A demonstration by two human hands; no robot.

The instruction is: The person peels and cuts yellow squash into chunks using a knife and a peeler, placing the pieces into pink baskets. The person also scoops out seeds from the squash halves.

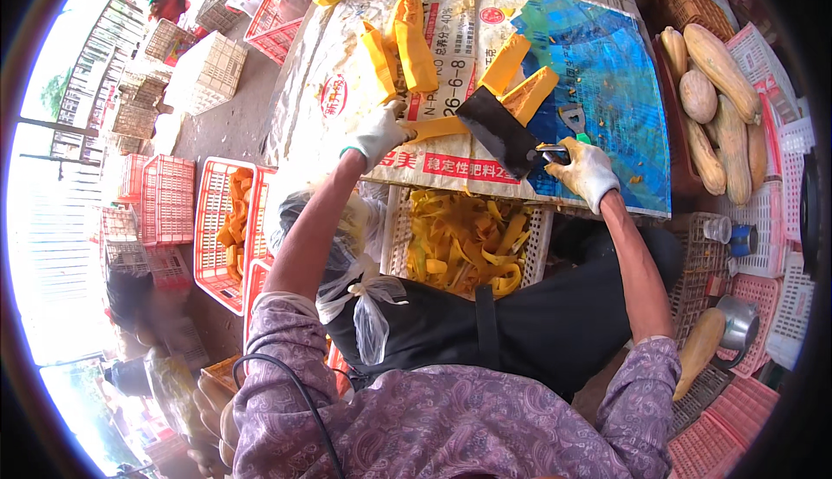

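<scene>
My left hand (382, 136), in a white work glove, grips the left end of a peeled orange squash piece (442, 129). In my right hand (582, 170), also gloved, is the handle of a cleaver. Its broad dark blade (497, 131) slants over the right end of that piece and hides part of it. Beyond the blade lie two more peeled chunks, one squash chunk (506, 63) and a split one (532, 94) showing its seed side. Further left rest a long peeled squash piece (415, 56) and a narrower squash piece (377, 63).
Printed sacking (305, 128) covers the work table. A peeler (574, 120) lies near my right hand. Below the table edge, a crate (539, 238) holds peelings (465, 238). Cut chunks (235, 219) fill part of a red crate at left; whole squashes (728, 134) lie at right.
</scene>
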